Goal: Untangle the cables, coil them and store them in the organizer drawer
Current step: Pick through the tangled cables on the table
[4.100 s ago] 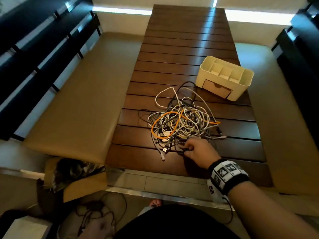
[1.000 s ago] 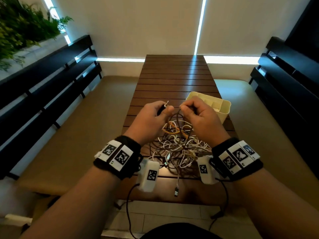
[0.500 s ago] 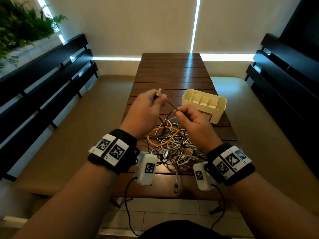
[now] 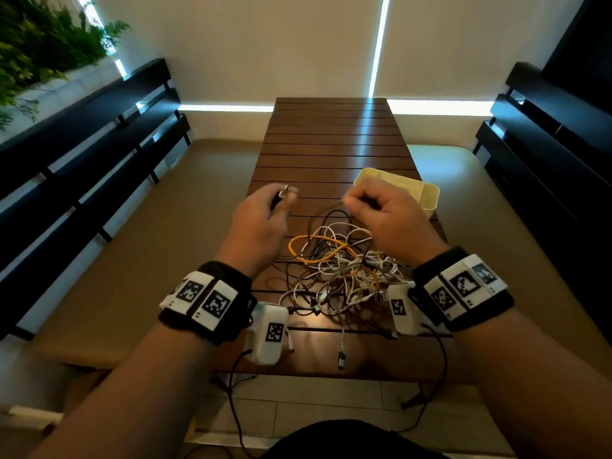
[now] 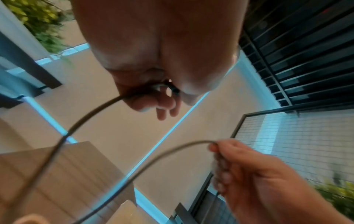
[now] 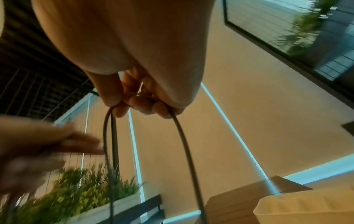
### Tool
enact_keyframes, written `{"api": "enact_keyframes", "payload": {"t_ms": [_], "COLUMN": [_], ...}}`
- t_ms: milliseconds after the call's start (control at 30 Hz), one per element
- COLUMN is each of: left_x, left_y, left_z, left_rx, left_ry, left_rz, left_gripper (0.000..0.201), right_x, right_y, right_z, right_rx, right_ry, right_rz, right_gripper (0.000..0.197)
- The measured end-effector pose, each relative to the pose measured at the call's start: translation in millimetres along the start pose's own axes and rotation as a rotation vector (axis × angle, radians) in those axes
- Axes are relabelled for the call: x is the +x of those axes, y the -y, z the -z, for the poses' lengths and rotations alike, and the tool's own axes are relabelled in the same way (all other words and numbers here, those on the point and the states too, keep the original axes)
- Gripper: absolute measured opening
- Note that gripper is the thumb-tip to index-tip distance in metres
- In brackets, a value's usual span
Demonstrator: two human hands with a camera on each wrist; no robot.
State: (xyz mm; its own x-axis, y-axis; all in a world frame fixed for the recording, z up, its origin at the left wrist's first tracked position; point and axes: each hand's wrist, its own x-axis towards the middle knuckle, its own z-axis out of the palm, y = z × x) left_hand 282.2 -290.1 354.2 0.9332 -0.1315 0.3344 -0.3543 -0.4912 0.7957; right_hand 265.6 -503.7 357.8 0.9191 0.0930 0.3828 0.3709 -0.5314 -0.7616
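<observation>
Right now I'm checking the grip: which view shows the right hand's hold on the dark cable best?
Right wrist view: the right hand curls its fingers round the dark cable. The left wrist view shows the pinch from afar; the head view shows only knuckles.

Black wristbands (image 4: pixel 212 313) with white coded tags, white wrist cameras (image 4: pixel 270 332)

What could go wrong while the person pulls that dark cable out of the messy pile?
1. The dark cable held by the left hand and right hand runs down into the tangle; pulling may tighten knots rather than free it.
2. A plug lies near the front edge of the table; a tug might drag cables over it.
3. The organizer sits just behind the right hand and could get bumped.
</observation>
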Motion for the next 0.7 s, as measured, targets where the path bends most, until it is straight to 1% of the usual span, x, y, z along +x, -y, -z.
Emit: {"api": "enact_keyframes", "payload": {"t_ms": [33, 100, 167, 200, 267, 333, 367, 433, 467, 500, 533, 600, 667, 700], "left_x": [1.5, 2.9, 2.9, 2.5, 2.0, 3.4, 6.0, 12.5, 15.2, 16.5, 16.1, 12.2, 7.6, 5.9], "left_y": [-6.6, -16.6, -18.3, -17.3, -18.6, -24.9, -27.9, -32.4, -32.2, -29.3, -25.0, -12.1, 4.9, 14.1], "left_z": [-1.9, -9.9, -16.8, -18.3, -16.9, -9.6, -4.3, 9.7, 16.6, 22.0, 25.1, 24.0, 15.9, 11.0], "left_rx": [-0.005, 0.024, 0.022, 0.001, -0.034, -0.030, -0.054, -0.213, -0.287, -0.307, -0.269, -0.124, 0.044, 0.102], "left_ry": [0.013, 0.118, 0.223, 0.244, 0.233, 0.146, 0.075, -0.067, -0.109, -0.127, -0.118, -0.029, 0.109, 0.180], "left_rz": [-0.055, -0.125, -0.119, -0.113, -0.137, -0.196, -0.204, -0.156, -0.118, -0.090, -0.062, 0.020, 0.114, 0.154], "left_gripper": [0.020, 0.019, 0.020, 0.023, 0.024, 0.027, 0.027, 0.025, 0.024, 0.025, 0.027, 0.029, 0.029, 0.029], "right_x": [-1.7, -3.1, -1.7, -1.5, -4.9, -14.1, -20.9, -34.2, -38.4, -39.7, -37.8, -25.5, -10.2, -3.9], "right_y": [0.5, 3.3, 8.6, 9.9, 8.6, -1.5, -9.3, -26.8, -34.3, -39.3, -41.1, -33.3, -16.7, -9.9], "right_z": [-6.1, -14.6, -14.8, -12.8, -9.7, -13.1, -17.7, -28.6, -31.9, -32.6, -30.2, -19.8, -4.7, 2.2], "right_rx": [-0.021, 0.009, 0.073, 0.095, 0.110, 0.097, 0.094, 0.116, 0.131, 0.141, 0.148, 0.177, 0.234, 0.245], "right_ry": [0.024, 0.016, -0.014, -0.021, -0.009, 0.047, 0.094, 0.164, 0.169, 0.152, 0.119, 0.005, -0.127, -0.170], "right_rz": [0.011, 0.032, 0.040, 0.041, 0.015, -0.069, -0.125, -0.243, -0.289, -0.319, -0.336, -0.332, -0.265, -0.216], "right_gripper": [0.009, 0.009, 0.008, 0.008, 0.010, 0.015, 0.018, 0.024, 0.025, 0.026, 0.027, 0.028, 0.026, 0.024]}}
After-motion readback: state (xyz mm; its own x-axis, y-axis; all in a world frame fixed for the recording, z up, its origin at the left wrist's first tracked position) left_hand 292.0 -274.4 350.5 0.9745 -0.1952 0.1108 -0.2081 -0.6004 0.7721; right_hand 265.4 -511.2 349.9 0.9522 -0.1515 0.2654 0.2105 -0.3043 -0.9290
